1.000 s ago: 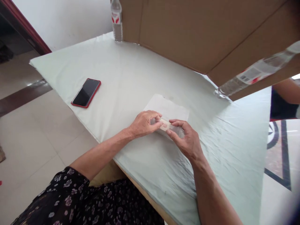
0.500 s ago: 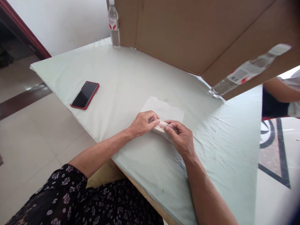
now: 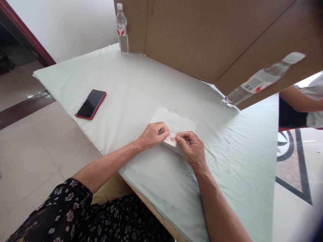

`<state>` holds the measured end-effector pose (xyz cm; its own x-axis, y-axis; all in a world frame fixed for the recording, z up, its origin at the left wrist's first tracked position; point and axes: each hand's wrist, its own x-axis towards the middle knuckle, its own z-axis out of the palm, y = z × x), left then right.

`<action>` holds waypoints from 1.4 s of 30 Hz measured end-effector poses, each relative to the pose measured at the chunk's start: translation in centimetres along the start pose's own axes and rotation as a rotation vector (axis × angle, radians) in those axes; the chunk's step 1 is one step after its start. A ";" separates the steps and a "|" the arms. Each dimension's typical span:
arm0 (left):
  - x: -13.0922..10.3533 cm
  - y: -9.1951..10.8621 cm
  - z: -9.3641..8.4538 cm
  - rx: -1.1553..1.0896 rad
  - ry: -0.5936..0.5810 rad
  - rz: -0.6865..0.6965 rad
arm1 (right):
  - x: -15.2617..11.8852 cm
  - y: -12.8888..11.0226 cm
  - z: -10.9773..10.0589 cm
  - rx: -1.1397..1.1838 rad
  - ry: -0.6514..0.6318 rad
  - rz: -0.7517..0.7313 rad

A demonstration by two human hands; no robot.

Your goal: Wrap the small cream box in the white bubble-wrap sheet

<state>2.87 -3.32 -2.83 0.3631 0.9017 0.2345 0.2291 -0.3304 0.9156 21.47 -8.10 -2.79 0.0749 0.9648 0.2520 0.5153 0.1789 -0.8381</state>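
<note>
A thin white paper [image 3: 174, 119], tissue-like, lies on the cloth-covered table with its far part flat. Its near edge is turned up or folded, and a small reddish spot [image 3: 172, 138] shows there; whether this is a print or a small object I cannot tell. My left hand [image 3: 154, 135] pinches this edge on the left between thumb and fingers. On the right, my right hand [image 3: 192, 148] grips the same edge with thumb and forefinger, its other fingers curled. A short gap separates the two hands, and the paper spans it.
A phone [image 3: 91, 104] in a red case lies at the left. One plastic bottle [image 3: 122, 42] stands at the back, another bottle [image 3: 257, 84] at the right, both against a brown cardboard panel [image 3: 181, 40]. Another person's arm [image 3: 300, 99] shows beyond the right edge.
The folded near edge, pale and strip-like before, now shows the reddish spot more plainly between the fingers. Both hands keep their pinch and have shifted only slightly. The view has moved a little.
</note>
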 end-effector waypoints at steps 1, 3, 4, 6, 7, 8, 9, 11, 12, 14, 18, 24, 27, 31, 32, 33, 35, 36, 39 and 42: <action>0.0 0.0 0.0 -0.001 -0.002 0.000 | 0.1 0.2 -0.1 -0.016 0.002 -0.007; 0.0 0.1 -0.1 0.000 -0.007 -0.007 | 0.2 0.6 -0.3 -0.069 0.017 -0.007; 0.0 0.1 -0.1 -0.003 -0.011 -0.011 | 0.2 0.7 -0.5 -0.108 0.041 -0.010; 0.0 0.3 -0.2 -0.009 -0.013 -0.016 | 0.1 0.7 -0.7 -0.210 0.131 -0.064; 0.0 0.3 -0.2 -0.010 -0.014 -0.020 | 0.0 0.4 -0.8 -0.265 0.184 -0.118; 0.0 0.4 -0.2 -0.008 -0.017 -0.024 | -0.1 0.0 -0.8 -0.315 0.230 -0.183; 0.0 0.5 -0.1 -0.001 -0.019 -0.027 | -0.3 -0.5 -0.8 -0.358 0.255 -0.253; 0.0 0.7 -0.1 0.020 -0.024 -0.030 | -0.6 -1.7 -0.4 -0.420 0.210 -0.384; 0.1 0.8 -0.1 0.030 -0.027 -0.031 | -0.8 -2.2 -0.1 -0.443 0.154 -0.436; 0.1 0.9 -0.4 0.057 -0.028 -0.034 | -1.1 -2.9 0.5 -0.492 0.052 -0.510; 0.2 1.1 -2.1 0.100 -0.115 -0.038 | -1.5 -3.1 1.1 -0.577 0.019 -0.555; 0.0 1.3 -4.5 0.077 -0.222 -0.207 | -1.6 -2.8 1.2 -0.722 -0.045 -0.563; 0.1 1.2 -4.7 0.113 -0.158 -0.208 | -1.6 -2.8 1.6 -0.766 -0.046 -0.559; 0.3 0.8 -5.0 0.256 -0.129 -0.205 | -1.6 -2.7 1.9 -0.784 -0.033 -0.563; 0.3 0.8 -5.1 0.313 -0.109 -0.208 | -1.6 -2.7 1.9 -0.785 -0.034 -0.565; 0.4 0.8 -5.2 0.377 -0.081 -0.215 | -1.6 -2.7 1.9 -0.787 -0.035 -0.567; 0.3 1.0 -5.4 0.495 -0.027 -0.250 | -1.5 -2.8 1.9 -0.792 -0.036 -0.572; 0.3 1.2 -5.5 0.541 -0.015 -0.277 | -1.5 -2.8 1.9 -0.796 -0.034 -0.574; 0.0 2.0 -6.0 0.634 -0.027 -0.355 | -1.5 -2.9 1.9 -0.799 -0.032 -0.575; -0.4 2.4 -6.2 0.657 -0.044 -0.403 | -1.5 -3.0 2.0 -0.794 -0.050 -0.568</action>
<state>-2.31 -2.74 1.26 0.1699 0.9802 -0.1017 0.8355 -0.0885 0.5423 18.12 -9.67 -1.58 -0.3888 0.7853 0.4818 0.8900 0.4554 -0.0240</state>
